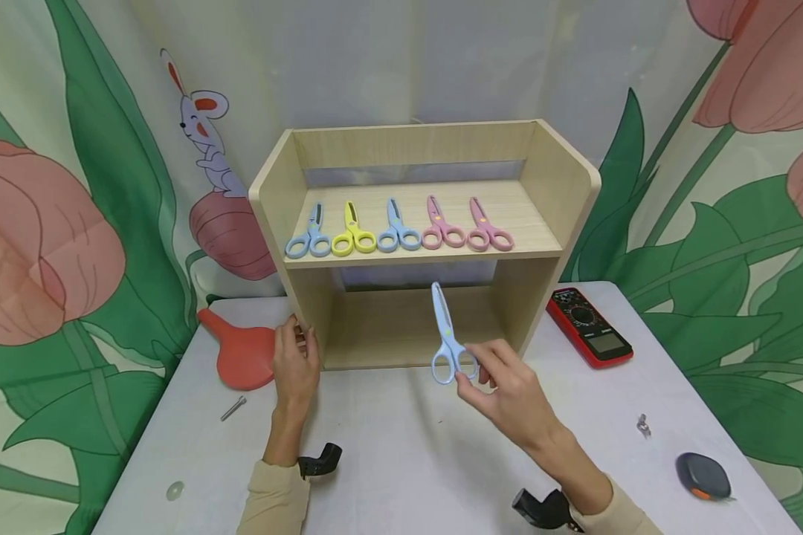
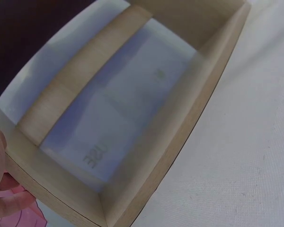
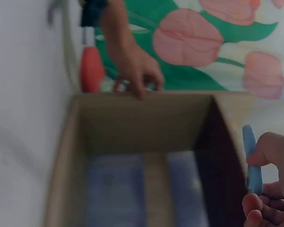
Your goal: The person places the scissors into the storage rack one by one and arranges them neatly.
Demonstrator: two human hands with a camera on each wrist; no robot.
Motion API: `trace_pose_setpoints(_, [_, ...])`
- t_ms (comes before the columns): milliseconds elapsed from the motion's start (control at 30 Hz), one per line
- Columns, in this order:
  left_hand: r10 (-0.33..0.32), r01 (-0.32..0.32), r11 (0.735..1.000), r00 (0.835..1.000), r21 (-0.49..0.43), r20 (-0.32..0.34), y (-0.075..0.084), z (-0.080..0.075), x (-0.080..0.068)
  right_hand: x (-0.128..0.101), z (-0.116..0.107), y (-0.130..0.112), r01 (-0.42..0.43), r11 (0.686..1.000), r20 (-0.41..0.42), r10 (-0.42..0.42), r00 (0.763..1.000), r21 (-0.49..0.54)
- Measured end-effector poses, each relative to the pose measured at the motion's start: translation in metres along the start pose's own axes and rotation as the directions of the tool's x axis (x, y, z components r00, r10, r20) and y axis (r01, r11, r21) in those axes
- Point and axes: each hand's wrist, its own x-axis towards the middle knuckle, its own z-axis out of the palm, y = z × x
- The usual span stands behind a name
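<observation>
My right hand pinches one finger ring of a light blue pair of scissors, blades pointing up, in front of the lower compartment. In the right wrist view the scissors show edge-on between thumb and fingers. With thumb inside and fingers outside, my left hand grips the front edge of the left side panel of a pale wooden shelf. Several more scissors lie in a row on its upper board, points to the back: blue, yellow, blue and pink.
Left of the shelf lie a red rubber bulb, a metal bolt and a small translucent disc. To the right are a red multimeter, a small metal piece and a dark tape measure. A printed curtain hangs behind.
</observation>
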Motion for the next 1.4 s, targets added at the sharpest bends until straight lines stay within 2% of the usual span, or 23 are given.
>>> trace_pose_setpoints(100, [0.0,0.0,1.0,1.0,0.01,-0.004,-0.001,-0.002,0.0,0.02,-0.022,0.001,0.017,1.0,-0.057,-0.018,0.998,-0.024])
trace_pose_setpoints(233, [0.012,-0.012,1.0,1.0,0.008,-0.016,-0.001,-0.003,0.0,0.047,-0.045,0.01,0.016,0.994,-0.134,-0.031,0.99,-0.111])
trace_pose_setpoints(367, [0.018,-0.018,1.0,1.0,0.006,-0.022,-0.001,-0.004,0.001,0.067,-0.06,0.028,-0.051,0.98,-0.194,0.013,0.981,-0.194])
trace_pose_setpoints(500, [0.015,-0.014,1.0,1.0,0.007,-0.022,-0.002,-0.003,-0.001,0.079,-0.069,0.048,-0.145,0.956,-0.212,0.091,0.973,-0.257])
trace_pose_setpoints(733, [0.017,-0.017,1.0,1.0,0.01,-0.014,-0.001,-0.003,-0.003,0.088,-0.075,0.061,-0.256,0.919,-0.176,0.21,0.962,-0.301])
trace_pose_setpoints(1000, [0.008,-0.008,1.0,1.0,0.025,0.005,0.0,-0.004,-0.003,0.093,-0.073,0.059,-0.384,0.879,-0.193,0.341,0.92,-0.283])
trace_pose_setpoints(1400, [0.007,-0.007,1.0,1.0,0.011,-0.003,-0.001,-0.005,-0.004,0.099,-0.067,0.064,-0.39,0.899,-0.227,0.345,0.911,-0.199])
